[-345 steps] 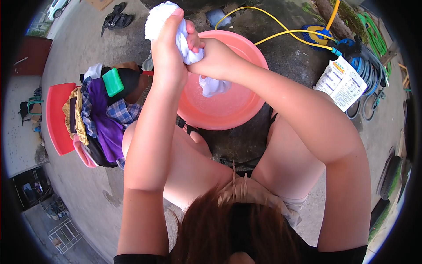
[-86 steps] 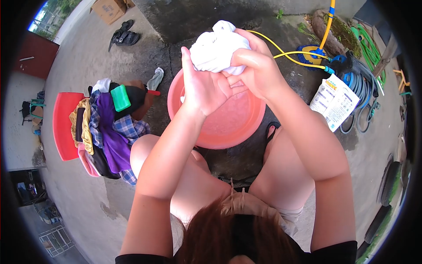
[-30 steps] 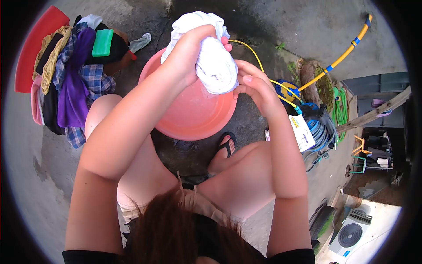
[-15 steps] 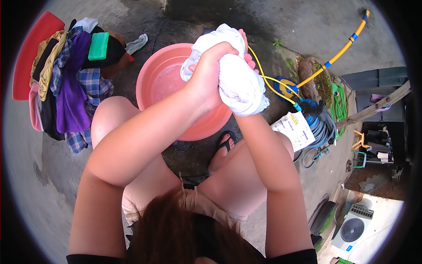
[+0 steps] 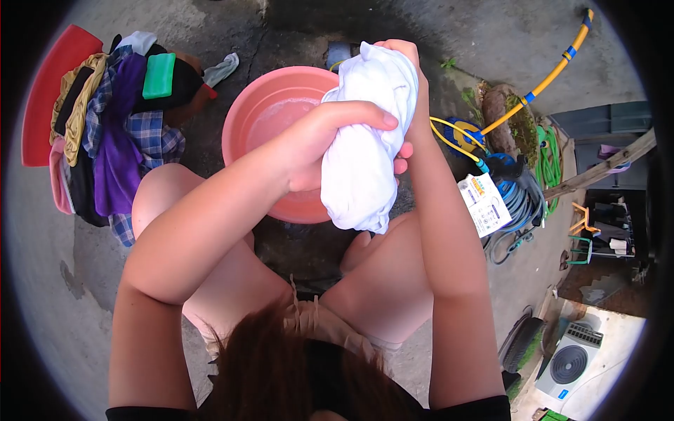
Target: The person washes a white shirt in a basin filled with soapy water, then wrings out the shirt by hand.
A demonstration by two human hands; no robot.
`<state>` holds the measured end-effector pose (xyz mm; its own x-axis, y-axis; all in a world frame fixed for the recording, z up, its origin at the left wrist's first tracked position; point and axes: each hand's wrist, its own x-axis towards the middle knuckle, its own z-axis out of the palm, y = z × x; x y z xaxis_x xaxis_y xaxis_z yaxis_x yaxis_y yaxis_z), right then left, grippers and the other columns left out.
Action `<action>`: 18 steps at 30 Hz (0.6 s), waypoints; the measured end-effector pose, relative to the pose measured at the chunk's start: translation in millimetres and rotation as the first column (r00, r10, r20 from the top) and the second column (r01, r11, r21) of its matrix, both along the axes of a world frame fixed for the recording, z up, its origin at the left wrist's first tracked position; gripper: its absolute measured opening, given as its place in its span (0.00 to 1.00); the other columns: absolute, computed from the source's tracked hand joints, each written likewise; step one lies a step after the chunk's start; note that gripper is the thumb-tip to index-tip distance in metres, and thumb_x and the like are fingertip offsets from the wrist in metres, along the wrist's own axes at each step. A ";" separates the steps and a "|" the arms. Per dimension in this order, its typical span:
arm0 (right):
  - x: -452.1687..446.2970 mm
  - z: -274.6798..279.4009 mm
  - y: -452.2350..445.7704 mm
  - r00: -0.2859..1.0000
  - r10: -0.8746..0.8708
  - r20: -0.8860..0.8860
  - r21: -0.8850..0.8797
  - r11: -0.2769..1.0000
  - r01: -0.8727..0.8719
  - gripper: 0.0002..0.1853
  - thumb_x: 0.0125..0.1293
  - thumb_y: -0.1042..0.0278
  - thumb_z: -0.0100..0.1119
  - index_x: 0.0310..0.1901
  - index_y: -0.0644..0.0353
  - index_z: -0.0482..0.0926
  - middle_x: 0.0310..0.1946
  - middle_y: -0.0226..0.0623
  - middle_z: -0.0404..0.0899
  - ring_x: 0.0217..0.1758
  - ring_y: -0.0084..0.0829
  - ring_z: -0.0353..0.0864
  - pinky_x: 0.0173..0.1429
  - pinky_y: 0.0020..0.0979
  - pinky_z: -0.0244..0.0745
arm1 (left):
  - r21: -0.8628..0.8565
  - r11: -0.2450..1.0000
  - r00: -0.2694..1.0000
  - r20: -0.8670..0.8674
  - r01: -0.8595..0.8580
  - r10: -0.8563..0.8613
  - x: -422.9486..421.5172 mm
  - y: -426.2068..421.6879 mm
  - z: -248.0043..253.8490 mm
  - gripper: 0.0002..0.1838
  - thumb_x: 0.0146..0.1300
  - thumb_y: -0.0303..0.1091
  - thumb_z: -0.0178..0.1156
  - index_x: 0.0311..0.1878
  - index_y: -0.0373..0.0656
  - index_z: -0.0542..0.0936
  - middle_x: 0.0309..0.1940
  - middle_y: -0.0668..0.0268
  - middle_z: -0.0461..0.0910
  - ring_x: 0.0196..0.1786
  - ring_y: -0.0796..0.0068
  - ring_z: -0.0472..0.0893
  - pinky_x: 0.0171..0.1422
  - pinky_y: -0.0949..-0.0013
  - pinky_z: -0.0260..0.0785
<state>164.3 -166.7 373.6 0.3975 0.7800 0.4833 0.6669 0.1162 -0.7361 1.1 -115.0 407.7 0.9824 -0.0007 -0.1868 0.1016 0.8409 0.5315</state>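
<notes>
1. Compared with half a second ago, the white cloth points more straight up and down, its lower end nearer the person's knees.
2. It is held above the right side of a pink basin; cloth and left forearm hide part of the rim. Piled clothes lie left, a printed packet right.
3. The left hand grips the cloth's middle, thumb across the front.
4. The right hand touches its upper end; with fingers partly hidden, I cannot tell how closed.
</notes>
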 end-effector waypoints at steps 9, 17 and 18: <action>1.1 16.9 -16.3 0.908 0.009 0.419 -0.385 0.907 0.169 0.18 0.44 0.63 0.67 0.38 0.60 0.77 0.30 0.50 0.81 0.38 0.50 0.81 0.43 0.41 0.76 | 0.991 0.125 0.993 -0.050 0.037 0.103 0.9 40.9 -30.9 0.29 0.45 0.36 0.66 0.55 0.45 0.74 0.44 0.59 0.81 0.47 0.66 0.79 0.53 0.64 0.69; 6.3 -10.3 -22.9 0.990 0.032 -0.140 -0.471 0.877 -0.095 0.14 0.48 0.67 0.64 0.36 0.67 0.80 0.29 0.48 0.82 0.35 0.40 0.84 0.41 0.34 0.77 | 0.823 -0.545 0.909 0.338 -0.159 0.245 23.3 35.0 -62.3 0.25 0.42 0.36 0.70 0.48 0.46 0.78 0.35 0.63 0.82 0.44 0.62 0.80 0.59 0.61 0.60; 5.2 -8.5 -24.1 0.976 0.002 -0.219 -0.505 0.855 -0.115 0.14 0.48 0.70 0.64 0.37 0.67 0.80 0.31 0.44 0.82 0.36 0.35 0.83 0.42 0.33 0.76 | 0.785 -0.585 0.887 0.402 -0.205 0.228 25.3 36.0 -63.6 0.25 0.42 0.36 0.70 0.48 0.46 0.78 0.34 0.64 0.82 0.43 0.63 0.80 0.59 0.60 0.58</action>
<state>169.5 -190.8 365.1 0.3878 0.9185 -0.0778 0.5001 -0.2806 -0.8192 26.4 -79.0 344.1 0.7939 0.3700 0.4825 0.1380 -0.8825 0.4496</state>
